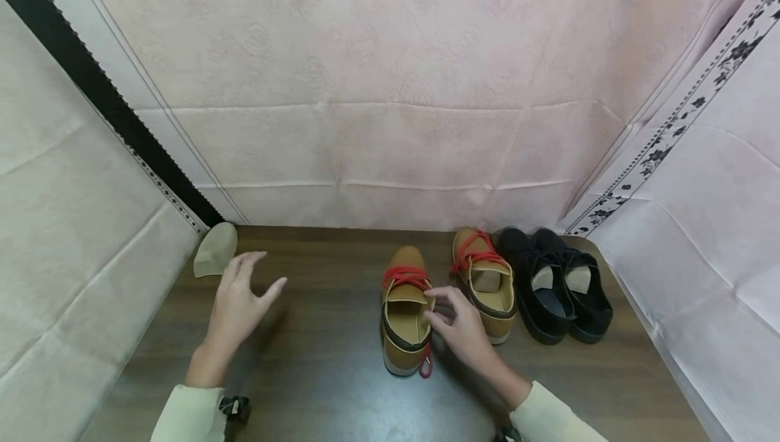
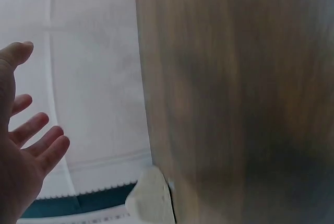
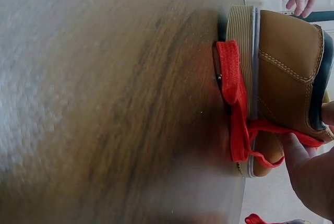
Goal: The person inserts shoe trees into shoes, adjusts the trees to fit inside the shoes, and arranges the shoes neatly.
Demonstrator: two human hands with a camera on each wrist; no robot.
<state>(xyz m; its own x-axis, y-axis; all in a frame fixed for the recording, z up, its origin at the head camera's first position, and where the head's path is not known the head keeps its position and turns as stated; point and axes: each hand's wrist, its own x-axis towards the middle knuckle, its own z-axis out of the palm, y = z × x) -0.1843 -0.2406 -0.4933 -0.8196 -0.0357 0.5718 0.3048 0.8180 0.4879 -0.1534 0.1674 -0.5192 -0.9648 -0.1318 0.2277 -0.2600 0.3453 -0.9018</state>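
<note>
A tan shoe [image 1: 407,320] with red laces stands upright on the wooden floor, toe pointing away from me. My right hand [image 1: 460,325] pinches its right side at the collar, near the laces. In the right wrist view, thumb and finger meet at the edge of the shoe [image 3: 284,59]. A red lace [image 3: 235,98] hangs down the outer side to the floor. To the left, my left hand [image 1: 237,310] is held above the floor with its fingers spread and nothing in them. Close to those fingertips lies a cream rounded piece [image 1: 217,250], also visible in the left wrist view.
A second tan shoe [image 1: 496,293] with red laces stands to the right, close to my right hand. Beside it are two black shoes [image 1: 588,300]. Pale creased cloth [image 1: 396,144] covers the back, and cloth walls rise at both sides of the wooden floor [image 1: 317,306].
</note>
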